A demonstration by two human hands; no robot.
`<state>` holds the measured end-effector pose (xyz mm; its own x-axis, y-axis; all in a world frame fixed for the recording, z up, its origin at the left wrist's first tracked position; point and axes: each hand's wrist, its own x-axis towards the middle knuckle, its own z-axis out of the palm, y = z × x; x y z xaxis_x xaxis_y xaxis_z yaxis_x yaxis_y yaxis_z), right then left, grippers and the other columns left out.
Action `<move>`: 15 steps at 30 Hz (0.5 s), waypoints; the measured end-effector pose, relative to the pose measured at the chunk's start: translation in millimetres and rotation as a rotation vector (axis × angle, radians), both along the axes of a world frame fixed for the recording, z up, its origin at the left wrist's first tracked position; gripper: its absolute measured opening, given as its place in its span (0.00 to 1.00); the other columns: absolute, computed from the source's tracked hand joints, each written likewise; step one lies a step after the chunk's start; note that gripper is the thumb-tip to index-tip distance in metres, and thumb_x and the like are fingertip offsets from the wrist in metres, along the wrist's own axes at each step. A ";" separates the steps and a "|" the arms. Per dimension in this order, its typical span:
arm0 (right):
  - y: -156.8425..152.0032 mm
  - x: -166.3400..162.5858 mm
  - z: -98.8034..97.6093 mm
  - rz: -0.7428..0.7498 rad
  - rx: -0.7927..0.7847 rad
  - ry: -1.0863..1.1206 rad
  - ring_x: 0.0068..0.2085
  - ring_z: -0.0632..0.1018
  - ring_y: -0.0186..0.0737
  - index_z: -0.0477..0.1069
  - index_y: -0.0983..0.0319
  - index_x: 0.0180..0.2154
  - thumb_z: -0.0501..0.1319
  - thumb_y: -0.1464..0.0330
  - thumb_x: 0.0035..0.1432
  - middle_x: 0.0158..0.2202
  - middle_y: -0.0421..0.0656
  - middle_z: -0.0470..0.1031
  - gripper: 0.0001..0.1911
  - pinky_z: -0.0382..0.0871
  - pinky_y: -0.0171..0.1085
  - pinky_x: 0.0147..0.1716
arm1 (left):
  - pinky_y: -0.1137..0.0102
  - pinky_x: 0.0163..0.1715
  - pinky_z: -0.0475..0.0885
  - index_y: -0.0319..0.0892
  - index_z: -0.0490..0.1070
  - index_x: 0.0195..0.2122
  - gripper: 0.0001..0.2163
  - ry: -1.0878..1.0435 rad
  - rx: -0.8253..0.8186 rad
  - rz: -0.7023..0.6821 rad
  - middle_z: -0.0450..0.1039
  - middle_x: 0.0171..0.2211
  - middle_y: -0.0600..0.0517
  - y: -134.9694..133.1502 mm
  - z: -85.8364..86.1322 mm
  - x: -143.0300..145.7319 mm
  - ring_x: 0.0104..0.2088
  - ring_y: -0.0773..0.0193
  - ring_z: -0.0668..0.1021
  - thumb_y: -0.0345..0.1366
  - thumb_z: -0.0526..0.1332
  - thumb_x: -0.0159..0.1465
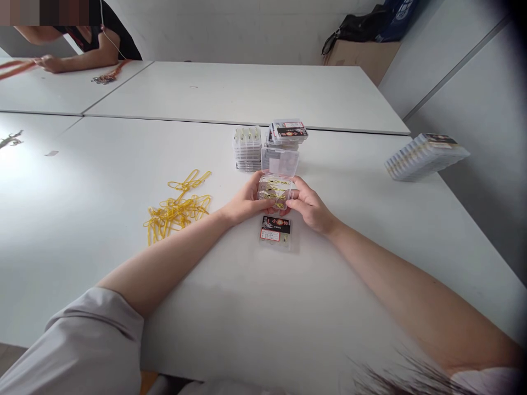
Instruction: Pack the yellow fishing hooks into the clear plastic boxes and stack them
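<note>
Between my two hands is a small clear plastic box (275,191) with its lid (280,161) raised at the far side. Rows of small yellow-green and dark pieces lie inside it; they look like fishing hooks, too small to be sure. My left hand (250,200) grips the box's left side, thumb along the near edge. On the right side, my right hand (308,206) holds it with thumb and fingers. Just nearer to me, a closed clear box with a black and red label (275,231) lies flat on the white table (230,318).
Behind the hands stand a stack of clear boxes (247,148) and a stack of labelled boxes (290,131). Yellow looped cords (177,214) lie at left. A leaning row of boxes (426,156) is at right. Another person's hand (51,63) holds orange cords at the far left.
</note>
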<state>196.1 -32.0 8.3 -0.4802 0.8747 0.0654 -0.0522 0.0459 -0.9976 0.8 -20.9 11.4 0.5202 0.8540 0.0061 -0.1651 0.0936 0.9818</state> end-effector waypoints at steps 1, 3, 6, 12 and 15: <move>-0.1 0.0 0.0 0.001 -0.002 0.002 0.38 0.82 0.41 0.58 0.59 0.61 0.56 0.71 0.58 0.41 0.42 0.81 0.29 0.77 0.41 0.36 | 0.70 0.34 0.74 0.42 0.57 0.56 0.31 0.003 0.008 0.000 0.74 0.38 0.51 -0.1 0.0 0.2 0.34 0.65 0.78 0.37 0.71 0.57; -0.3 0.0 -0.1 0.002 -0.004 -0.003 0.38 0.82 0.42 0.57 0.59 0.61 0.55 0.71 0.58 0.41 0.42 0.81 0.29 0.77 0.41 0.36 | 0.69 0.34 0.74 0.42 0.57 0.56 0.30 0.005 0.021 0.001 0.74 0.38 0.51 0.1 -0.3 0.7 0.34 0.65 0.78 0.37 0.71 0.57; -0.9 0.0 -0.2 -0.001 0.001 -0.014 0.38 0.82 0.42 0.58 0.59 0.61 0.55 0.71 0.58 0.41 0.42 0.81 0.29 0.77 0.40 0.36 | 0.69 0.33 0.74 0.42 0.57 0.56 0.31 0.019 0.027 0.005 0.73 0.37 0.52 0.7 -1.3 0.8 0.34 0.65 0.78 0.38 0.72 0.57; -0.5 0.3 -1.5 0.004 -0.006 -0.004 0.39 0.83 0.42 0.58 0.58 0.61 0.57 0.70 0.59 0.43 0.43 0.81 0.28 0.78 0.40 0.36 | 0.67 0.38 0.76 0.43 0.58 0.58 0.33 0.041 0.020 0.007 0.75 0.41 0.49 1.2 -3.0 0.2 0.40 0.60 0.80 0.40 0.72 0.56; -0.4 0.3 -2.8 0.000 -0.025 0.007 0.38 0.83 0.41 0.57 0.58 0.60 0.60 0.68 0.60 0.45 0.44 0.80 0.28 0.78 0.40 0.37 | 0.67 0.38 0.76 0.44 0.58 0.60 0.34 0.047 0.028 0.004 0.75 0.43 0.48 1.8 -4.2 0.2 0.41 0.60 0.80 0.40 0.73 0.55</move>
<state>196.5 -32.4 5.5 -0.4799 0.8761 0.0469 -0.0593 0.0210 -0.9980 1.0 -19.1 7.3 0.5172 0.8558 0.0057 -0.1187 0.0652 0.9908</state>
